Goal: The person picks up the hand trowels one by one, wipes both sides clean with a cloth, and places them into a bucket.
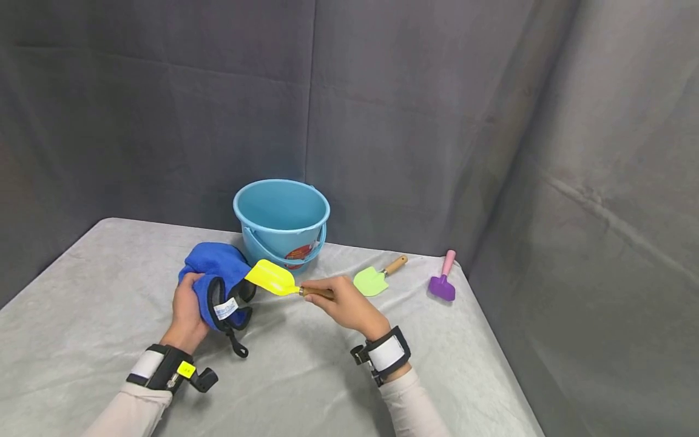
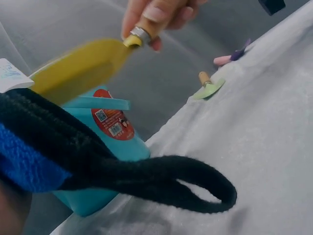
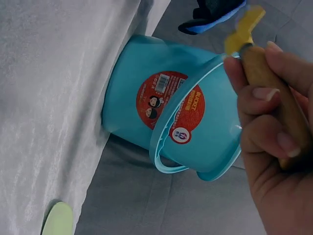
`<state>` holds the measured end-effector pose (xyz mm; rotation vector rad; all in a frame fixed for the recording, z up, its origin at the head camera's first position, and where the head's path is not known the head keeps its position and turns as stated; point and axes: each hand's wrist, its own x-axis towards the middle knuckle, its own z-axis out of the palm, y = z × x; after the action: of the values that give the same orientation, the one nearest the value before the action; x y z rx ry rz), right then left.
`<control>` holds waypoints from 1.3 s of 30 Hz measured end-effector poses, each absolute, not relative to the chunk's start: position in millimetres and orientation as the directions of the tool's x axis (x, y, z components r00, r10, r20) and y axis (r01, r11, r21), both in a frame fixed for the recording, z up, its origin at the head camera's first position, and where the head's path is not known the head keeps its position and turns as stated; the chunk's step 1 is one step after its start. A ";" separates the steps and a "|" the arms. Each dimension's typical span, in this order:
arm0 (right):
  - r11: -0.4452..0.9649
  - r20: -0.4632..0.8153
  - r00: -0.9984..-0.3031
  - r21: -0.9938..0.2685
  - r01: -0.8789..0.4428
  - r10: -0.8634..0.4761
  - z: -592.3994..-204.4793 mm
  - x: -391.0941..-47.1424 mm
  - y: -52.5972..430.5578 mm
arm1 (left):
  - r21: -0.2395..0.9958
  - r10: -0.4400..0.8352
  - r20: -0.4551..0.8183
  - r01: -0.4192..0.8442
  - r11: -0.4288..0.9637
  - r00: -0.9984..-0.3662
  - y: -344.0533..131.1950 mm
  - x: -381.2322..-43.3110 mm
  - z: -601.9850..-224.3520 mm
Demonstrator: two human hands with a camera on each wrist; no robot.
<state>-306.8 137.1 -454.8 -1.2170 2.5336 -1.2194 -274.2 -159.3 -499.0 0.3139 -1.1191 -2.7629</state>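
Observation:
My left hand (image 1: 188,306) grips a bunched blue cloth (image 1: 218,261) with fuzzy fabric, black edging, a white label and a black hanging loop (image 2: 215,191). My right hand (image 1: 346,306) holds a small yellow shovel (image 1: 273,278) by its wooden handle (image 3: 274,93), thumb and fingers curled round it. The shovel's blade points left, and its tip overlaps the cloth's black edge in the head view. In the left wrist view the blade (image 2: 83,68) passes close behind the label. Both things are held above the table, in front of the light-blue bucket (image 1: 284,243).
The bucket stands at the table's back edge, its handle hanging down in front. To its right lie a light-green shovel (image 1: 371,281) with a wooden handle and a purple shovel (image 1: 441,287) with a pink handle. Grey curtains (image 1: 409,121) hang behind and beside the white-covered table (image 1: 82,340).

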 end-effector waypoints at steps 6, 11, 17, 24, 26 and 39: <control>0.286 0.329 -0.655 -0.704 -0.650 -0.680 -454.3 -304.0 131.2 | 0.712 -0.143 -0.137 0.003 -0.702 -0.980 -154.4 -271.4 -501.2; 0.276 0.349 -0.639 -0.687 -0.672 -0.685 -457.1 -300.7 124.7 | 0.742 -0.084 -0.150 -0.056 -0.668 -0.985 -141.9 -266.5 -507.7; 0.279 0.340 -0.624 -0.676 -0.682 -0.703 -461.1 -298.2 117.3 | 0.770 -0.024 -0.210 -0.151 -0.620 -0.977 -123.6 -260.2 -515.0; 0.322 0.317 -0.610 -0.628 -0.709 -0.726 -462.9 -295.9 113.4 | 0.764 -0.026 -0.209 -0.146 -0.628 -0.978 -114.3 -257.8 -515.6; 0.335 0.304 -0.618 -0.628 -0.702 -0.725 -463.5 -295.7 113.2 | 0.756 -0.030 -0.199 -0.134 -0.641 -0.979 -114.0 -258.0 -514.9; 0.346 0.251 -0.634 -0.664 -0.663 -0.732 -465.6 -296.3 113.9 | 0.768 -0.066 -0.233 -0.142 -0.625 -0.970 -119.6 -258.1 -510.3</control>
<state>-296.3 113.9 -465.6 -1.2999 2.5017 -1.1658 -258.1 -119.6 -510.3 0.3817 -1.3775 -2.8453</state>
